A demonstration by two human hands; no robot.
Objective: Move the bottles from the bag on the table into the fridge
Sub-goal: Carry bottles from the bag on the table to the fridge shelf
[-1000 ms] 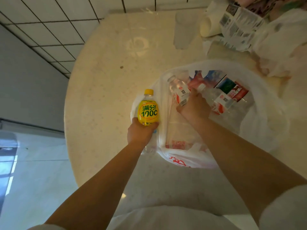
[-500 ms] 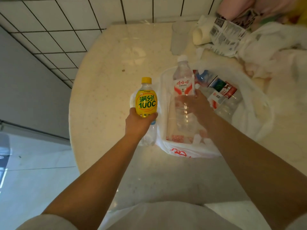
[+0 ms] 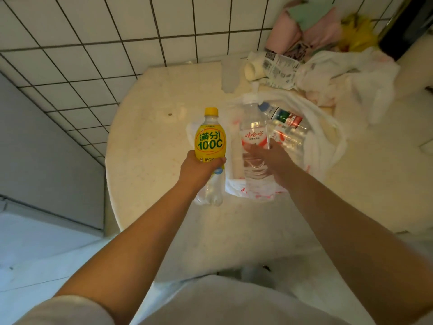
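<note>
Bottles in both hands, held above the round pale surface. Left hand grips yellow-label bottle w/ yellow cap, fingers wrapped round its middle just under the label, bottle upright, clear lower half showing below the hand. Right hand holds clear water bottle w/ red-and-white label, fingers curled round its right side abt mid-height; bottle upright, its base over the near edge of the white plastic bag. The two bottles are side by side, apart, not touching. Bag lies open on surface w/ more bottles lying inside, one w/ blue cap, one w/ green/red label. Behind bag: crumpled white plastic & cloth pile, printed wrapper, pink items near tiled wall. Fridge not in view.
</note>
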